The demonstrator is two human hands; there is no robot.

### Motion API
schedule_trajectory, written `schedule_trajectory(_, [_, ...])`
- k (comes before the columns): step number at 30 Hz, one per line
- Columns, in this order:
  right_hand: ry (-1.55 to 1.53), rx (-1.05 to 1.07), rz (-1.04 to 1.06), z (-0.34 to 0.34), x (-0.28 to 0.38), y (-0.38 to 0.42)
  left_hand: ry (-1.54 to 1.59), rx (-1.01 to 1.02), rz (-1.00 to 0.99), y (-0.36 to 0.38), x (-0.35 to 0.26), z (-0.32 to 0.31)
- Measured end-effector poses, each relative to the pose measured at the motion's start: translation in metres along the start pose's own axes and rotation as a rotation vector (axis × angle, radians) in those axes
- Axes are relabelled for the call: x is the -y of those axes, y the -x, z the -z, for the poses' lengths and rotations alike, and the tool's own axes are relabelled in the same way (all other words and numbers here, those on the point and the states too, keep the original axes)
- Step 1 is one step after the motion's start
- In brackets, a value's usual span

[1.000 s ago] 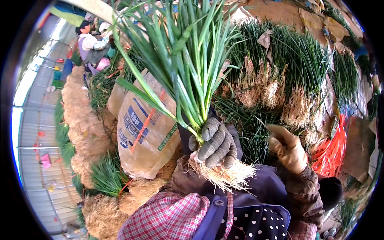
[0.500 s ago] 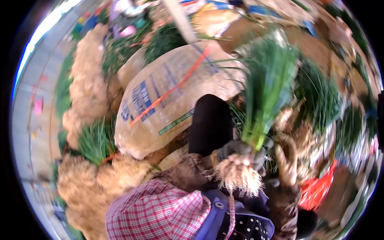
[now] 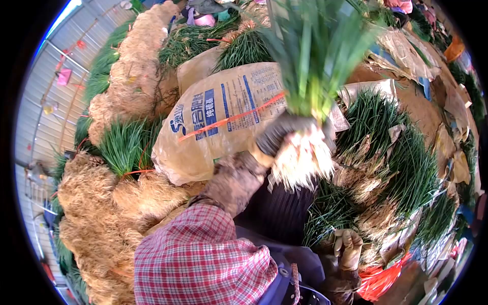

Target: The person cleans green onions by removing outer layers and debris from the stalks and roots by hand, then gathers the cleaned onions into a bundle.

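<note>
My left hand (image 3: 279, 133), in a dark glove, is closed around a bunch of green onions (image 3: 317, 66) just above its pale roots. The bunch stands upright, leaves up and blurred, with the roots hanging over my dark-trousered knee. Lower right, my right hand (image 3: 348, 248), in a tan glove, has its fingers loosely bent and partly apart, with nothing visible in them. It is beside a pile of green onions (image 3: 373, 188) with dry, pale roots. A large printed sack (image 3: 213, 119) with an orange strap lies left of the held bunch.
Stacked onion bundles (image 3: 96, 229) with tan roots outward fill the left side. Red plastic strands (image 3: 381, 279) lie near my right hand. Cardboard (image 3: 419, 101) and more greens spread across the right. A metal-framed wall (image 3: 46, 112) stands at the far left.
My left hand has moved up and slightly left with the onion bunch. My right hand is lower, its fingers more bent. The view has shifted.
</note>
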State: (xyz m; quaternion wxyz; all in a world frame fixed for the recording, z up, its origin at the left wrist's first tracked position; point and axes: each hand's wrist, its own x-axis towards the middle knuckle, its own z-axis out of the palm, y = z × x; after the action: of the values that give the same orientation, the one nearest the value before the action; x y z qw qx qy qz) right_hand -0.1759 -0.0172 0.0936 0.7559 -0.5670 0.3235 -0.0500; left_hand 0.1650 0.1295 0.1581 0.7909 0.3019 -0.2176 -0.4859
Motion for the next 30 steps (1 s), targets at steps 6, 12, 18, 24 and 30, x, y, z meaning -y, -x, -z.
schedule_trajectory(6, [0.03,-0.124,-0.103,0.005,-0.019,0.001,-0.062,-0.394,-0.289,0.019,-0.045,0.1])
schedule_trajectory(12, [0.102,-0.101,-0.134,-0.001,-0.027,-0.004,-0.014,-0.729,-0.129,0.086,0.04,0.3])
schedule_trajectory(18, [0.112,-0.103,-0.139,0.002,-0.034,-0.005,0.017,-0.78,0.054,0.086,0.032,0.316])
schedule_trajectory(24, [0.086,-0.13,-0.157,-0.002,-0.039,0.0,-0.493,-0.95,0.106,0.099,0.007,0.299])
schedule_trajectory(30, [0.088,-0.116,-0.15,-0.002,-0.051,-0.001,-1.127,-1.398,0.432,0.1,-0.025,0.222])
